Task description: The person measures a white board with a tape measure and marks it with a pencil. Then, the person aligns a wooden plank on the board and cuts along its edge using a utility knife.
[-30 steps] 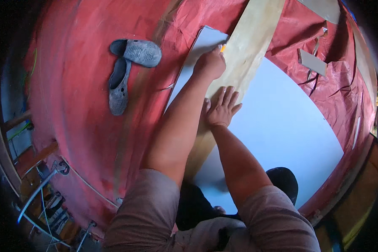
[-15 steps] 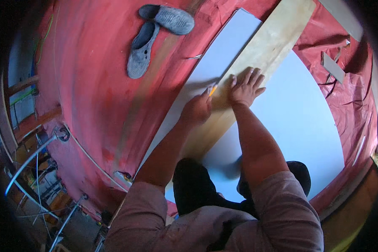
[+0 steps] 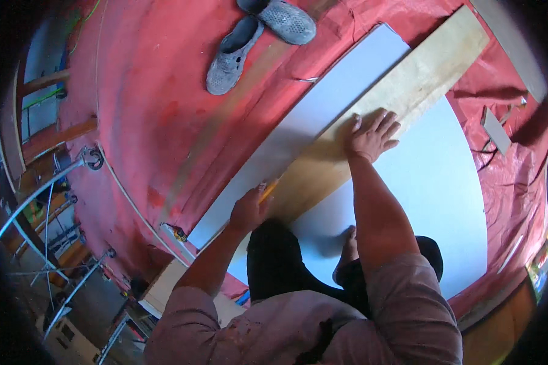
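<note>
A long wooden plank [image 3: 435, 61] lies slantwise across a large white panel [image 3: 432, 188], which shows on both sides of it. My left hand [image 3: 247, 210] is closed round a yellow-orange pencil [image 3: 270, 190], held beside the plank's left edge near my knee. Whether the pencil's tip touches the panel I cannot tell. Farther up the plank, my right hand [image 3: 372, 139] rests flat with its fingers spread, holding nothing. My knee and a bare foot [image 3: 348, 249] are on or close to the panel.
Red sheeting [image 3: 158, 121] spreads under the panel. Two grey clogs [image 3: 234, 56] lie at the far left of it. A small yellow-and-black tool [image 3: 178, 233] sits near the panel's near-left corner. Metal frames with casters [image 3: 92, 158] stand left; a pale offcut [image 3: 496, 131] lies right.
My left hand has moved down along the plank's edge toward my knee, pencil still in it. The right hand stays flat on the plank. The whole view has shifted somewhat.
</note>
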